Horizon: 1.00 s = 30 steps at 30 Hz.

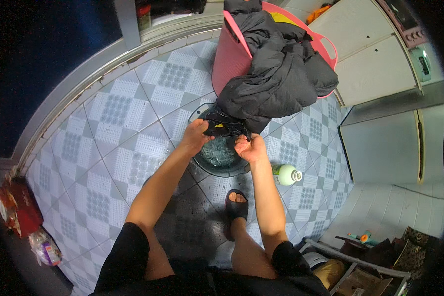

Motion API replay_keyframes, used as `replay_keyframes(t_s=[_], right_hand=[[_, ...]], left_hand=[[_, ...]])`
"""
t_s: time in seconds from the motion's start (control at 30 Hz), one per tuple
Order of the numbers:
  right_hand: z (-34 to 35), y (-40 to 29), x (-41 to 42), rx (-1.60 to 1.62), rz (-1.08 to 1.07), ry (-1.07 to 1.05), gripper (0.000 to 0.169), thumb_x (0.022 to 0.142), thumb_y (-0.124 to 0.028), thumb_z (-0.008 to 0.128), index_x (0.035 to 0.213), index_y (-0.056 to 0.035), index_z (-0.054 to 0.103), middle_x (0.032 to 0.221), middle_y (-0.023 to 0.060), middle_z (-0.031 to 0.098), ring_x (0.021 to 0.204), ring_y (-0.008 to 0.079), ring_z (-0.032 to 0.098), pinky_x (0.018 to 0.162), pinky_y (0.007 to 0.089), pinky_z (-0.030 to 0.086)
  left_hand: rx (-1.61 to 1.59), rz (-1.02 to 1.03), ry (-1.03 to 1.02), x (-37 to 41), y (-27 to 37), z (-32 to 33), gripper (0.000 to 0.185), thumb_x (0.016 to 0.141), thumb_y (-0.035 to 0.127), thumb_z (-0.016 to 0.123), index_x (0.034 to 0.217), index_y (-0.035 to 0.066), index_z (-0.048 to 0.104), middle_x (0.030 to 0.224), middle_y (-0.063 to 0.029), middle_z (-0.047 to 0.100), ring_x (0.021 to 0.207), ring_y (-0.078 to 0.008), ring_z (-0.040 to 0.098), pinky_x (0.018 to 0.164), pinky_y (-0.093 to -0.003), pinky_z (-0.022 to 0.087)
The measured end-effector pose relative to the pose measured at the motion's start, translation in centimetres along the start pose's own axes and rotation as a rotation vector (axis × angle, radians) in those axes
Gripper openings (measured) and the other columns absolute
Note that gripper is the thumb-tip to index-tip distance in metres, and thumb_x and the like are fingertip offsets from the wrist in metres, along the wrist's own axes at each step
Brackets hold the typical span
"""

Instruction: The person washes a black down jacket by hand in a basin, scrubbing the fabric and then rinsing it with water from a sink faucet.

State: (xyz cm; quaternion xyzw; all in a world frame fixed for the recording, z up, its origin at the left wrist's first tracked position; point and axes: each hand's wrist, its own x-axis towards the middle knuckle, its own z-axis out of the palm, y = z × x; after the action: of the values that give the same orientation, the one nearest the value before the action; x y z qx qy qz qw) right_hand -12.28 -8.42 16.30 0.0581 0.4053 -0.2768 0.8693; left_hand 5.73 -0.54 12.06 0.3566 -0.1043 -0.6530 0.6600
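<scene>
A black quilted puffer jacket [277, 70] hangs out of a pink plastic tub [231, 59] and reaches over a dark basin [222, 173] on the floor. Water [218, 153] shows in the basin. My left hand [196, 136] grips one side of the wet, gathered end of the jacket, where a small yellow patch shows. With curled fingers my right hand [251, 147] holds the other side of that end. Both hands are above the basin. To the right of the basin stands a pale green bottle [288, 175] with no cap on its mouth.
Patterned tiles [114, 111] cover the floor, wet near my slipper [236, 205]. White cabinets [373, 55] line the right side. A metal rack [355, 266] with assorted items is at lower right. Red bags [20, 211] lie at far left, by a door track [92, 70].
</scene>
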Motion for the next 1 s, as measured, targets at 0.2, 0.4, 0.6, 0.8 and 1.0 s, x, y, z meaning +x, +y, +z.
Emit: replay_keyframes(t_s=[0.2,0.4,0.6,0.8,1.0], right_hand=[[-1.8,4.2,-3.7,-0.354,-0.354,0.022,0.032,0.083,-0.029,0.049,0.102,-0.0028,0.045,0.092,0.0158,0.060,0.073,0.0209,0.061,0.053,0.0299,0.052],[-2.6,8.8,-5.3,-1.003,-1.352,0.465,0.023,0.075,-0.014,0.065,0.084,-0.0048,0.046,0.082,0.0023,0.046,0.067,0.0092,0.046,0.052,0.0200,0.040],[2.2,6.1,-5.1,-1.710,-1.648,0.168,0.023,0.072,-0.004,0.062,0.094,-0.0004,0.058,0.095,0.0111,0.056,0.082,0.0183,0.053,0.064,0.0242,0.044],[2.1,4.3,-5.3,-1.177,-1.148,0.103,0.008,0.079,-0.008,0.059,0.076,-0.0001,0.058,0.068,-0.0010,0.053,0.063,0.0056,0.044,0.055,0.0191,0.036],[3.5,9.1,-5.1,-1.630,-1.776,-0.034,0.013,0.072,-0.010,0.062,0.063,-0.0046,0.053,0.057,0.0071,0.048,0.047,0.0203,0.046,0.044,0.0304,0.037]], left_hand=[[0.338,0.037,0.003,-2.9,0.6,2.5,0.006,0.085,0.013,0.045,0.087,0.008,0.048,0.081,0.0001,0.051,0.067,-0.0093,0.048,0.050,-0.0215,0.040],[0.150,-0.030,-0.053,-2.6,-1.1,2.7,0.019,0.086,0.015,0.040,0.100,0.007,0.049,0.085,0.0009,0.053,0.068,-0.0071,0.050,0.055,-0.0201,0.041],[0.551,0.501,-0.243,-2.4,-0.1,2.2,0.033,0.071,0.004,0.058,0.101,0.005,0.045,0.101,-0.0116,0.053,0.092,-0.0229,0.055,0.078,-0.0331,0.044],[0.376,0.688,-0.320,-3.2,0.3,5.5,0.025,0.072,0.012,0.060,0.093,0.002,0.049,0.092,-0.0093,0.057,0.082,-0.0205,0.058,0.071,-0.0296,0.045],[-0.019,0.084,-0.154,-1.2,-2.0,4.7,0.037,0.082,0.036,0.052,0.094,0.001,0.053,0.086,-0.0040,0.057,0.071,-0.0126,0.054,0.060,-0.0266,0.043]])
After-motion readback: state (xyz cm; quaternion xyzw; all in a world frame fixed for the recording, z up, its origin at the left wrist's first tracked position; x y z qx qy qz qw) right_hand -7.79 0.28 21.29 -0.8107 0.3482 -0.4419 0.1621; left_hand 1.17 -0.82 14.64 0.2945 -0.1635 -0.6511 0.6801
